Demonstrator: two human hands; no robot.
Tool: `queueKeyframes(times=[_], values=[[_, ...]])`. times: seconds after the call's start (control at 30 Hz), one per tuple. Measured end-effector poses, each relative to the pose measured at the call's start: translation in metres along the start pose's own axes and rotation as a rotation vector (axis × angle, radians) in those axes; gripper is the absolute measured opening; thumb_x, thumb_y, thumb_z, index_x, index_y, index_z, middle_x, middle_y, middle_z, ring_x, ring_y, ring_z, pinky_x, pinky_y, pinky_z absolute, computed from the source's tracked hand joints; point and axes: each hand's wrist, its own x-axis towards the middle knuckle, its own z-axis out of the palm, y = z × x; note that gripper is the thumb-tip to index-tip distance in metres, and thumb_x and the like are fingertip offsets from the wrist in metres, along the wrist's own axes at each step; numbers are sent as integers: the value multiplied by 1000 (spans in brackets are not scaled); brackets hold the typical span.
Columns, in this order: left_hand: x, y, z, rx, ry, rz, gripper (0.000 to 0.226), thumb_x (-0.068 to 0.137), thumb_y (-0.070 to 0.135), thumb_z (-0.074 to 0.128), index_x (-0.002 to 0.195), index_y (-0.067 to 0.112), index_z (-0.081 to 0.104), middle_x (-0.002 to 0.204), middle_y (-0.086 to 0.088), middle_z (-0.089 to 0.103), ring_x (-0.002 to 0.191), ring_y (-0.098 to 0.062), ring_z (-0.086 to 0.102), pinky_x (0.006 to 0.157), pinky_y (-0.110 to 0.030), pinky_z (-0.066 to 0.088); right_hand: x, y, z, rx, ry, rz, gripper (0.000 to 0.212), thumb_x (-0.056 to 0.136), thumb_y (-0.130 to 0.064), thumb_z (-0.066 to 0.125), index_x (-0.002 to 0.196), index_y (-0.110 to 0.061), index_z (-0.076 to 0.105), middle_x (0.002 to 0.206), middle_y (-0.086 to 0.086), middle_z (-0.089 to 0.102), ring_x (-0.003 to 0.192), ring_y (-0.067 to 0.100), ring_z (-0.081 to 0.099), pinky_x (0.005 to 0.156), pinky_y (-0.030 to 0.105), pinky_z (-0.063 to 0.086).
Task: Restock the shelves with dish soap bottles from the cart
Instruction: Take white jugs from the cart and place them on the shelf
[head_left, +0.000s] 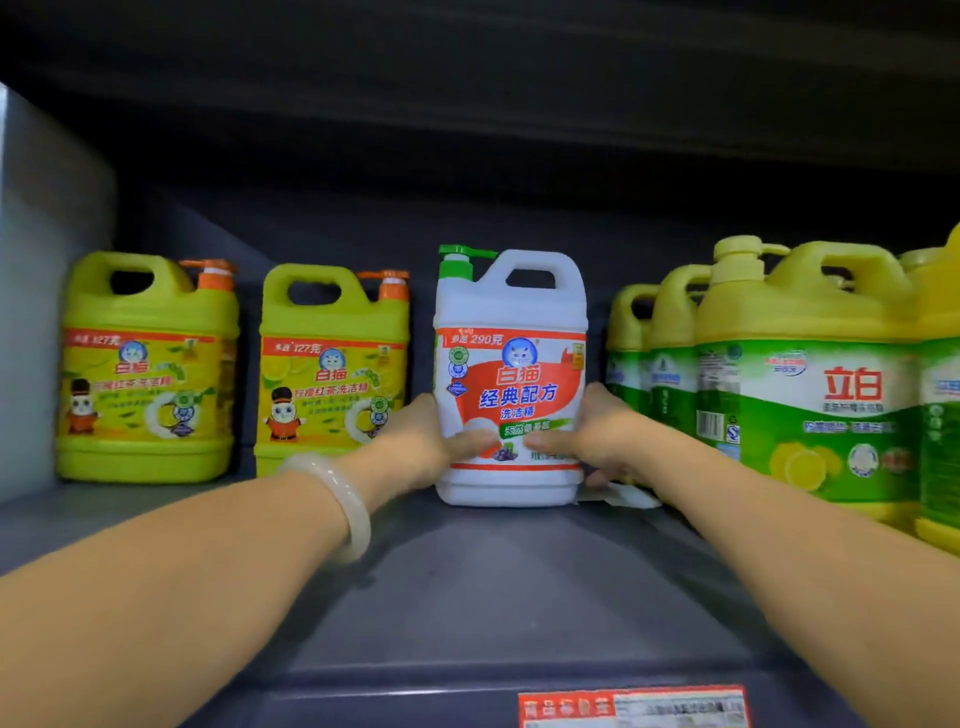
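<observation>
A white dish soap jug (511, 332) with a green pump and a red label stands upright on the grey shelf (467, 587), toward the back. Both my hands clasp its lower part. My left hand (426, 441) presses its left side, thumb across the front. My right hand (587, 436) grips the right side, thumb on the label. A pale bangle (348, 499) circles my left wrist.
Two yellow-green jugs with orange pumps (148, 364) (332, 369) stand at the back left. Several yellow jugs with green labels (800, 374) crowd the right side. A grey side wall (47, 291) closes the left. A red price tag (631, 706) marks the shelf's front edge.
</observation>
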Motion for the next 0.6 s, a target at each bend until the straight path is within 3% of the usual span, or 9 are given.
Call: queueKeyframes(times=[0.1,0.2,0.4,0.6], values=[[9,-12,10,50,20,-32,65,78,38,73,132,15,44,129,-1,58,112,-21,58,94,-32,47,6,6,5,-28,117,-34,76,66,-35,84,124,-6,45,119,8,63,107,27,62,88,43,54],[15,-16,13,99,49,-79,73,77,43,73,135,14,39,130,-2,57,113,-23,57,93,-34,48,6,8,10,6,139,-62,69,67,-32,83,121,-6,48,118,8,65,106,26,63,93,43,52],[11,-11,14,215,82,-64,53,81,44,68,123,14,55,122,-3,63,107,-23,61,89,-33,50,-8,2,14,17,161,-63,63,78,-25,76,123,-4,37,125,10,58,113,27,58,97,41,48],[15,-15,16,198,56,-103,55,86,39,64,131,14,47,127,-4,59,110,-23,58,89,-32,48,-11,-1,16,-7,151,-53,62,80,-22,74,124,-5,34,124,11,58,112,28,58,95,42,49]])
